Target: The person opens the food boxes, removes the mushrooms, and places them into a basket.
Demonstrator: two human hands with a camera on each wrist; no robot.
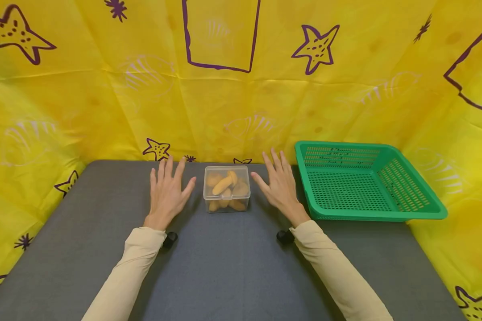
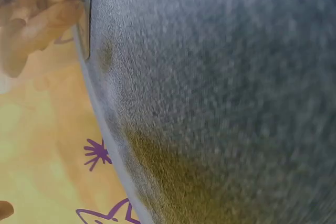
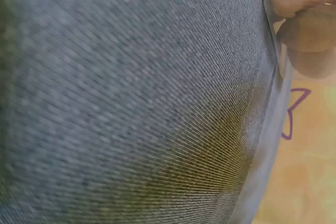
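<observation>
Between my two hands a clear plastic box with a closed lid stands on the grey table. Inside it lie several yellow-brown, rounded pieces, one of them long and curved. My left hand is left of the box, fingers spread and straight, apart from it. On the other side, my right hand also has straight, spread fingers, between the box and a green basket. Neither hand holds anything. Both wrist views show the box's edge, with pieces in the left wrist view and right wrist view.
The green basket has slotted sides and a mesh floor, with nothing in it, at the table's right back. A yellow cloth printed with starfish and fish hangs behind and along both sides. Grey covering spans the tabletop.
</observation>
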